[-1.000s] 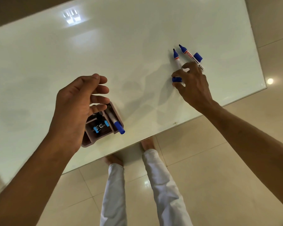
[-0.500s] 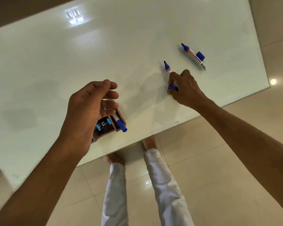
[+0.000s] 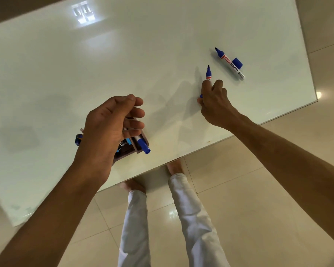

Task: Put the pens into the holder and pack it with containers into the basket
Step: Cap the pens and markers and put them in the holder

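Note:
A brown pen holder (image 3: 141,140) stands near the front edge of the white table (image 3: 85,74). A blue-capped marker (image 3: 143,146) leans out of it, and blue clips lie inside. My left hand (image 3: 112,128) hovers over the holder with curled, spread fingers, hiding most of it. My right hand (image 3: 214,101) grips an uncapped blue marker (image 3: 208,73), tip pointing away, with its blue cap showing at the lower end of my fist. A second uncapped whiteboard marker (image 3: 229,63) lies on the table at the far right, with its loose blue cap (image 3: 237,62) beside it.
A dark blue item (image 3: 78,138) pokes out left of my left wrist; I cannot tell what it is. The table's front edge runs diagonally above my legs (image 3: 181,209) and the tiled floor. No basket or containers are in view.
My right hand closed on one marker, lifted it away from the other, drew it nearer and turned it more upright. My left hand stayed over the holder.

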`<action>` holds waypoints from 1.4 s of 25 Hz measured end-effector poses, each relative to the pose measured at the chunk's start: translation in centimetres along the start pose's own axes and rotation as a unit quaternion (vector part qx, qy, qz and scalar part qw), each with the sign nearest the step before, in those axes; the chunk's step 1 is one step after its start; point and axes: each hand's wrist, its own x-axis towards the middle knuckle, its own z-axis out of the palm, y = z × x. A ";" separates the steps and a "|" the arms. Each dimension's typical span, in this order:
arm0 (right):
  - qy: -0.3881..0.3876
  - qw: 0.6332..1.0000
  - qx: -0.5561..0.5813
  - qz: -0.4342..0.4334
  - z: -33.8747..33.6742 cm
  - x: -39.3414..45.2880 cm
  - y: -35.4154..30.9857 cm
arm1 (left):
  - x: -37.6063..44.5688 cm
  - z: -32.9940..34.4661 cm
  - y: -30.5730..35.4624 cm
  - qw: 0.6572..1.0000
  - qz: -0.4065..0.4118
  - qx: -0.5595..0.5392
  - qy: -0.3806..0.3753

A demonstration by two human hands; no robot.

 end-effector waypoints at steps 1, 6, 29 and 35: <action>-0.005 1.000 0.024 0.017 -0.1 0.2 -0.2 | 0.1 -0.2 -0.1 1.000 -0.001 0.000 0.000; -0.014 0.784 0.601 0.157 -4.4 -1.3 -3.6 | 0.0 -0.1 -0.6 0.999 -0.014 -0.031 -0.020; 0.177 0.941 0.238 -0.160 -6.8 -10.3 -10.9 | 0.6 1.8 1.0 0.991 -0.056 -0.038 -0.120; 0.174 0.942 0.259 -0.125 -7.2 -11.1 -9.9 | 0.7 0.3 1.4 0.991 -0.047 -0.098 -0.081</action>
